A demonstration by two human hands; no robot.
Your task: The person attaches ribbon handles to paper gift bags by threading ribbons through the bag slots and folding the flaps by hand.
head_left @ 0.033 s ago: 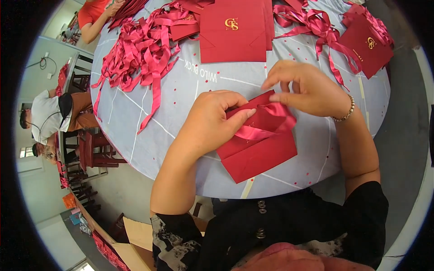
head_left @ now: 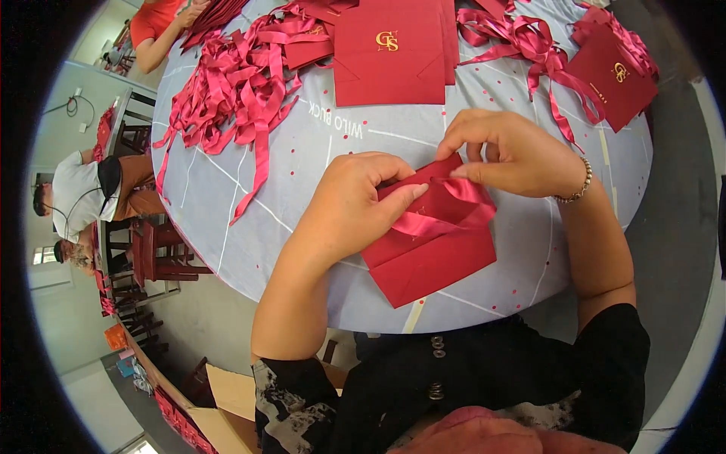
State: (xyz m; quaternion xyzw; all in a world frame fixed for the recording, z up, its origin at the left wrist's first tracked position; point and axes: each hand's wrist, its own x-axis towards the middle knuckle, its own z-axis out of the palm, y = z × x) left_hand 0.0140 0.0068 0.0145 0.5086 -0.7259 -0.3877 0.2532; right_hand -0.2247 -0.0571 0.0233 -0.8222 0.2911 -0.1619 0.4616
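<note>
A small red paper bag (head_left: 439,265) lies tilted on the round table in front of me, folded flat, with a shiny pink-red ribbon (head_left: 427,225) looped across its upper part. My left hand (head_left: 344,204) is closed on the bag's upper left edge, its thumb lying over the front and its other fingers partly hidden behind. At the top right corner, my right hand (head_left: 522,151) pinches the bag's edge between bent fingers and thumb, beside the ribbon. What the right fingertips hold exactly is partly hidden.
A heap of loose ribbons (head_left: 234,98) lies at the left. Flat red bags (head_left: 389,72) are stacked ahead; more bags with ribbons (head_left: 616,83) lie at the far right. A person in red (head_left: 155,34) handles red pieces at the far left. A cardboard box (head_left: 231,393) stands below the table's left side.
My right hand has come down slightly, and its fingers have closed in on the bag's top corner. The left hand stays in place, while the bag has shifted barely.
</note>
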